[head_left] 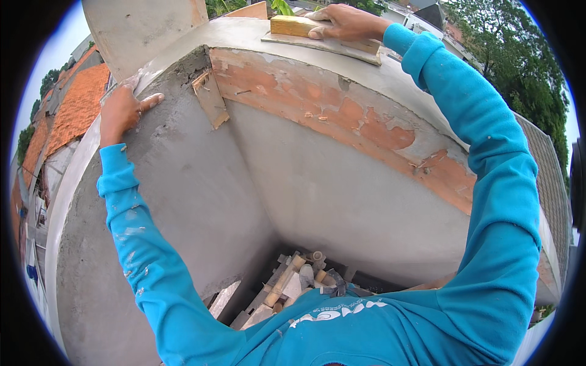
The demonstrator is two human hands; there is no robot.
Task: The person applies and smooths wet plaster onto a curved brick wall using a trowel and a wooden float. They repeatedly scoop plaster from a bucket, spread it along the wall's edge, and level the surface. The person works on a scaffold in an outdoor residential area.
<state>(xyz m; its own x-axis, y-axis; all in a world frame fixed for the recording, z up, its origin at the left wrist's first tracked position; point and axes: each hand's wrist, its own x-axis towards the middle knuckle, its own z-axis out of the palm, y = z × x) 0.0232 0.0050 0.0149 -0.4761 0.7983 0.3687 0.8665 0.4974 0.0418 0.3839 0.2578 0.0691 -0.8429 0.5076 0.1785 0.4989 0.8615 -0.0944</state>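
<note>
My right hand (349, 23) is closed round the yellowish wooden grip of a plastering float (323, 47). The float's flat board lies on the pale top ledge (241, 33) of the far wall. At the left, my left hand (124, 110) rests on the upper edge of the grey plastered wall (183, 177). Its thumb stretches apart toward the inner face; the other fingers lie over the edge and are partly hidden.
A small wooden board (210, 100) sits in the upper corner, with a nail beside it. Along the far wall runs a rough orange-and-grey band (342, 107). Deep below lie wood and rubble (287, 280). A grey slab (143, 33) rises at the back left; tiled roofs (79, 100) lie beyond.
</note>
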